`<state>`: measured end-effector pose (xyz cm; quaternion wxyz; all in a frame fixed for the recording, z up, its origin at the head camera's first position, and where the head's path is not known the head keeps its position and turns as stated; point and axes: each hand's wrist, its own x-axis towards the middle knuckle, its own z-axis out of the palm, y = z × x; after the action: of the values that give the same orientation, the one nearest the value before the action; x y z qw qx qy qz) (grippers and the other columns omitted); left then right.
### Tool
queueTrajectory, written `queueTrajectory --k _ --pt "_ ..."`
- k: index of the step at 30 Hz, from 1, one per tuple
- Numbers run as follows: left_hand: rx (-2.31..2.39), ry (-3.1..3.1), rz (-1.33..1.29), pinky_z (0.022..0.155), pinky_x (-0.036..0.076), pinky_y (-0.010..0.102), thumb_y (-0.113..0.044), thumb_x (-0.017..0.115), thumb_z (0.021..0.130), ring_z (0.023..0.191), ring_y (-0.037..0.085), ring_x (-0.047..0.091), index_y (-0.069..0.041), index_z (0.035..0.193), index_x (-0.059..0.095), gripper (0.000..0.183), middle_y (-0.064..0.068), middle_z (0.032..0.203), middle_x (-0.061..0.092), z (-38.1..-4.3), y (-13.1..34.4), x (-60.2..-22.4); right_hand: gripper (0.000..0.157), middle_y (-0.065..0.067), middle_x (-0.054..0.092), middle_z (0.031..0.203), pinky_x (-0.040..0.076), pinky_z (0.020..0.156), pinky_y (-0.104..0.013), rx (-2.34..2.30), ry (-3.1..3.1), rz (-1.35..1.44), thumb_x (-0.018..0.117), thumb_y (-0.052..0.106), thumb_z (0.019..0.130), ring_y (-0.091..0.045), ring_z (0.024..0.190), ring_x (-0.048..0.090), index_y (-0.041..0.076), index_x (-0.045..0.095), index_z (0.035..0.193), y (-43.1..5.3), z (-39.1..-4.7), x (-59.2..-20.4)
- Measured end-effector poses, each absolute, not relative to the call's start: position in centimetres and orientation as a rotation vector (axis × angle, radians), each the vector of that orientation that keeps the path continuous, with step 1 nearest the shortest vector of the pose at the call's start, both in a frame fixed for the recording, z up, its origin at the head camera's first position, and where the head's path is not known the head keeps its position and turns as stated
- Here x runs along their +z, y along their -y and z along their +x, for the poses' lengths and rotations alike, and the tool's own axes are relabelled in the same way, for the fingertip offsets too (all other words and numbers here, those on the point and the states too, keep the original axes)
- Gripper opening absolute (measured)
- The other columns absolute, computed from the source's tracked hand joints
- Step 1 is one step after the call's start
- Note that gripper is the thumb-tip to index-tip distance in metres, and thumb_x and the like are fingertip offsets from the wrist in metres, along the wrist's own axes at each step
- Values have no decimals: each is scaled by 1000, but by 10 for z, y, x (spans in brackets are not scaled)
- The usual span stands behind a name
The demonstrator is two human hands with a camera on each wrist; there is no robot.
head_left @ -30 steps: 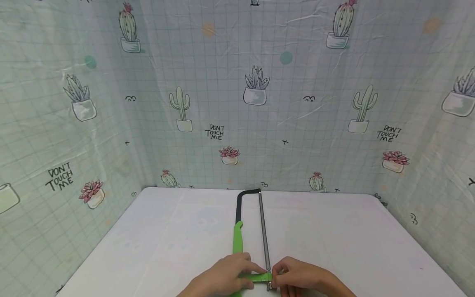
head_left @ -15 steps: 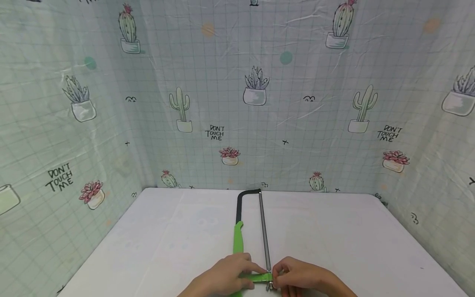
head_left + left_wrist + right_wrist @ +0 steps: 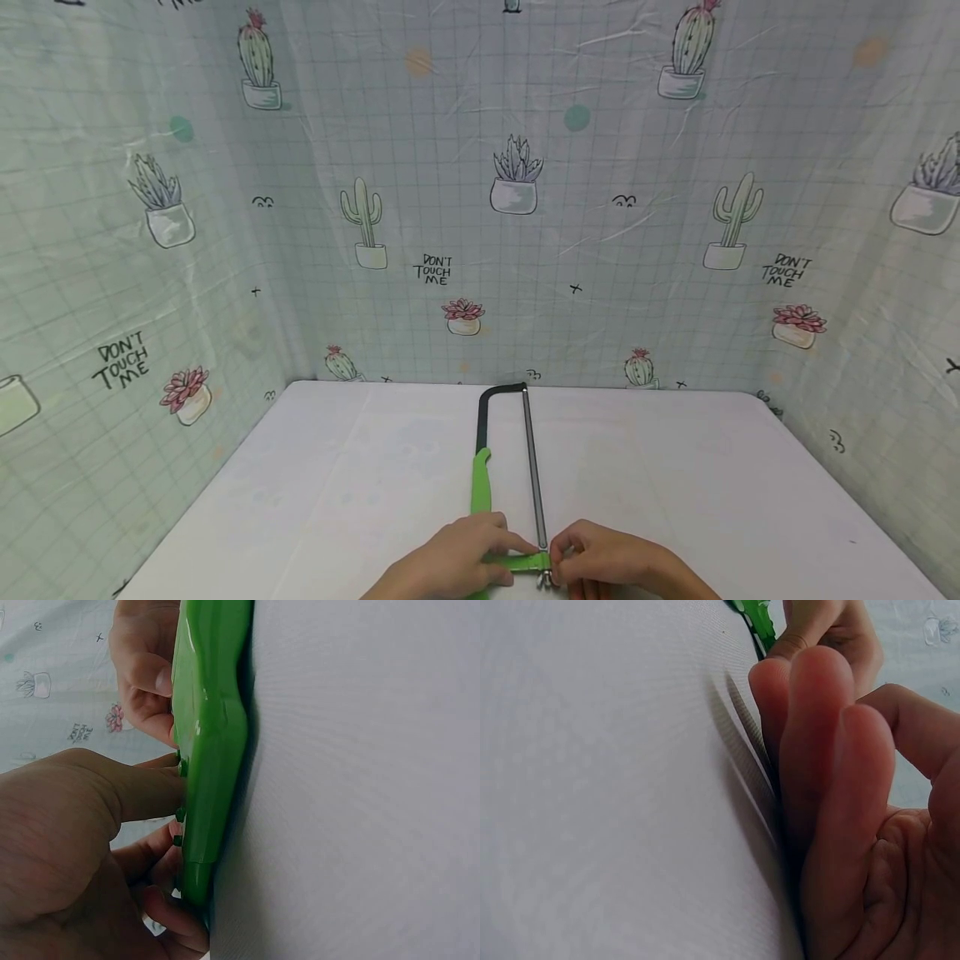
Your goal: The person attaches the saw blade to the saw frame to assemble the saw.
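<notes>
A hacksaw point(image 3: 481, 483) lies on the white table, its black frame bow at the far end and its narrow grey blade point(image 3: 534, 467) along the right side. My left hand point(image 3: 468, 554) holds the green handle end point(image 3: 214, 742), with index finger and thumb at the green crosspiece point(image 3: 525, 562). At that crosspiece's right tip sits a small metal wing nut point(image 3: 545, 579). My right hand point(image 3: 607, 557) pinches there with thumb and index finger, partly hiding the nut. In the right wrist view the other fingers point(image 3: 817, 727) are bent near the tabletop, and the pinch itself is hidden.
The white tabletop point(image 3: 360, 475) spreads around the saw on both sides. Behind and beside it hangs a pale green cloth point(image 3: 465, 167) printed with cacti, close to the table's back edge.
The wing nut's wings look turned slightly beside the right fingertips. Both hands and the hacksaw keep nearly the same place; the head view has shifted a little.
</notes>
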<state>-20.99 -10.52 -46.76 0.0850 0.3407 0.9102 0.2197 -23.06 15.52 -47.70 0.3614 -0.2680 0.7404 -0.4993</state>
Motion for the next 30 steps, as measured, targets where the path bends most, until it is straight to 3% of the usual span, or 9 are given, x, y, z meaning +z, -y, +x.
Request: queueTrajectory --k 12,21,30 --pt "642 -2732 1027 62 40 15 -28 78 89 72 -3 42 -37 127 74 40 -20 82 51 -209 106 -467 37 9 61 63 40 44 -15 -1283 -1878 -709 59 20 88 2 47 49 -16 61 98 -155 -233 -479" --pt "630 -2723 1051 63 41 15 -28 77 89 75 -5 45 -36 126 74 38 -20 84 55 -211 107 -470 42 9 58 67 39 46 -16 -1303 -1832 -721 59 17 92 0 51 47 -23 55 105 -156 -234 -484" --pt "636 -2725 1044 63 40 15 -28 77 89 74 -5 45 -36 126 74 38 -20 83 54 -211 105 -468 39 7 60 67 40 47 -16 -1287 -1849 -729 60 17 93 0 51 48 -20 59 104 -159 -234 -479"
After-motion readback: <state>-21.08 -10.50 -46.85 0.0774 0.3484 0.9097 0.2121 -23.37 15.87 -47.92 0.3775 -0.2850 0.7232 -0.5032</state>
